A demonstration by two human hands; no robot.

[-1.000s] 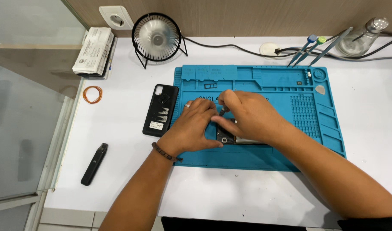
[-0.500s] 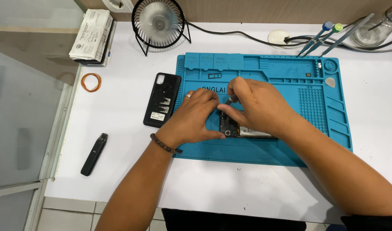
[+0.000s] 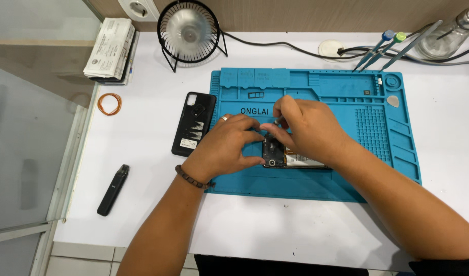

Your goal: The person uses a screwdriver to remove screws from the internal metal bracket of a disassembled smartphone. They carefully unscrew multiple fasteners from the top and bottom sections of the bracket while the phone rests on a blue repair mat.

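Opened smartphone (image 3: 275,153), back cover off, lying flat at centre frame on a blue silicone repair mat (image 3: 347,179), dark camera end toward the left, pale battery showing to the right under the wrist. Left hand (image 3: 227,148), ringed and wearing a beaded bracelet, pressed along the phone's left end, fingers curled and close together, thumb tucked against the lower corner, steadying the body. Right hand (image 3: 306,128) arched over the top edge, thumb and forefinger pinched narrowly; whatever sits between them too small to make out. Removed black back cover (image 3: 194,123) lying just left of the mat, inner face up. Small desk fan (image 3: 189,29) at upper centre-left, screwdrivers (image 3: 385,48) in the upper right, orange rubber band (image 3: 109,104) and slim black pen-shaped device (image 3: 113,189) at left on the white table (image 3: 275,230). Best handled, judging from this: firm, even hold with the left, light fingertip pressure with the right, loose parts kept over the mat's trays.
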